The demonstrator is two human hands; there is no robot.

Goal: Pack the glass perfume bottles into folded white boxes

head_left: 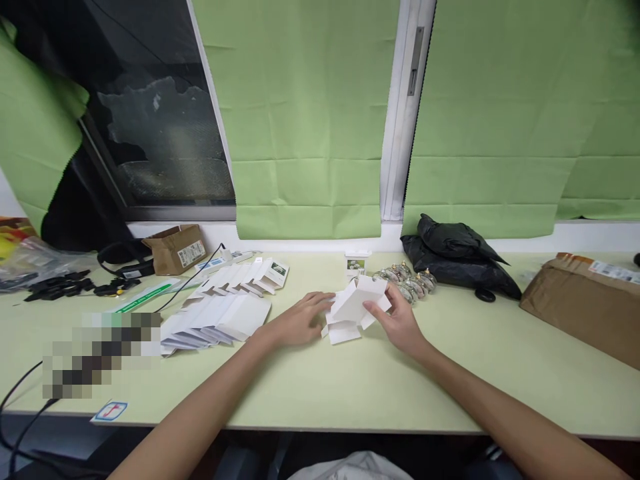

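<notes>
A small white cardboard box (354, 308), partly folded with its flaps loose, sits on the pale green table (350, 380) between my hands. My right hand (397, 321) grips its right side, thumb on top and fingers curled round it. My left hand (296, 321) rests on the table at the box's left, its fingertips pressed against the left edge. A fanned stack of flat white box blanks (216, 319) lies just left of my left hand.
A second row of flat blanks (250, 277) lies behind the first. A row of small glass jars (407, 280) and a black plastic bag (457, 257) sit behind the box. Brown parcels stand at far right (583, 307) and back left (175, 248). Black cables (120, 263) trail left.
</notes>
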